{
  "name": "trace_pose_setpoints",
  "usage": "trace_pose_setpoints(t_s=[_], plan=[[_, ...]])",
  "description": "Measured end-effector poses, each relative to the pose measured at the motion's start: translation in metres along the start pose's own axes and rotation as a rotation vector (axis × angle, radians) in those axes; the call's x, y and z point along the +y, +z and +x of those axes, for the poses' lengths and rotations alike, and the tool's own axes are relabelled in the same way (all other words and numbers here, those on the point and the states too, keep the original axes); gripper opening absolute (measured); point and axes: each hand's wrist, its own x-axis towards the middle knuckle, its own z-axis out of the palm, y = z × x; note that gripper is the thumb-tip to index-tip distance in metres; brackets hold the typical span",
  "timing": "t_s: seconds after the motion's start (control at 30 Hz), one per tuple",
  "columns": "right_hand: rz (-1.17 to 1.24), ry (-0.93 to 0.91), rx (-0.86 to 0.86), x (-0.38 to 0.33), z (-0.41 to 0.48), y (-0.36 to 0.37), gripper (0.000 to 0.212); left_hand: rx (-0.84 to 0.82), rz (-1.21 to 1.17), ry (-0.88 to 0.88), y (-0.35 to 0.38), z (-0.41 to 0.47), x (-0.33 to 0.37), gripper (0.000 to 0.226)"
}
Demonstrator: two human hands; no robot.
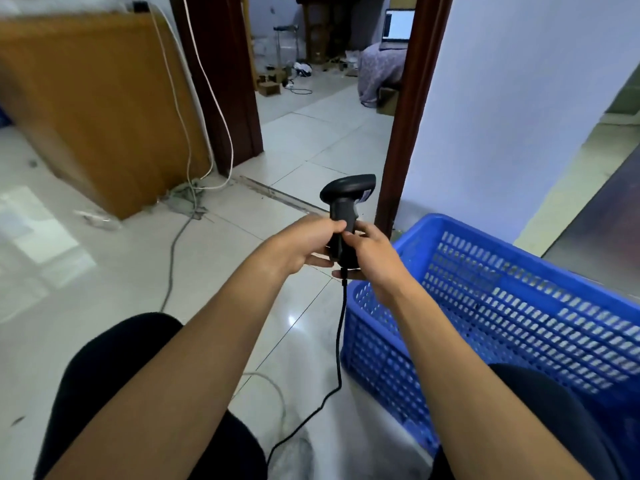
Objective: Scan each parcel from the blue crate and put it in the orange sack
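A black handheld barcode scanner point(346, 194) stands upright in front of me, its head pointing right. My left hand point(304, 242) and my right hand point(372, 252) both grip its handle from either side. Its black cable point(341, 341) hangs from the handle down to the floor between my knees. The blue crate point(485, 292), a perforated plastic basket, sits on the floor at my right, just beyond my right forearm. I see no parcel in the part of it that shows. No orange sack is in view.
A wooden cabinet point(100, 109) stands at the left, with white cables point(194, 133) trailing down to the tiled floor. An open doorway point(325, 81) with dark frames leads to another room. A white wall point(512, 116) rises behind the crate.
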Motion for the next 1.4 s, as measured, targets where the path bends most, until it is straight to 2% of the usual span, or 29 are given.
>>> trace_pose_setpoints(t_s=[0.23,0.37,0.63,0.73,1.03,1.13,1.23,1.3,1.4], plan=[[-0.061,0.157,-0.112,0.065,0.036,0.040,0.038,0.024,-0.246,-0.026,-0.041,0.027,-0.104,0.026],[-0.038,0.300,-0.122,0.128,0.050,0.045,0.037,0.046,-0.162,-0.160,-0.043,0.048,-0.161,0.024],[-0.158,0.522,-0.142,0.265,0.063,0.037,0.044,0.194,-0.320,-0.453,0.007,0.071,-0.296,0.029],[-0.250,0.568,-0.174,0.300,0.062,0.030,0.041,0.192,-0.350,-0.549,0.024,0.080,-0.329,0.030],[-0.505,0.520,-0.252,0.348,0.081,0.022,0.057,0.217,-0.374,-0.654,0.043,0.121,-0.366,0.034],[-0.573,0.515,-0.293,0.360,0.080,0.023,0.063,0.303,-0.368,-0.679,0.052,0.129,-0.379,0.028],[-0.659,0.492,-0.315,0.370,0.075,0.026,0.071,0.410,-0.257,-0.660,0.061,0.132,-0.398,0.030],[-0.744,0.467,-0.325,0.372,0.072,0.026,0.074,0.393,-0.197,-0.647,0.064,0.132,-0.401,0.033],[-0.875,0.389,-0.327,0.370,0.067,0.024,0.068,0.309,-0.151,-0.659,0.061,0.134,-0.398,0.041]])
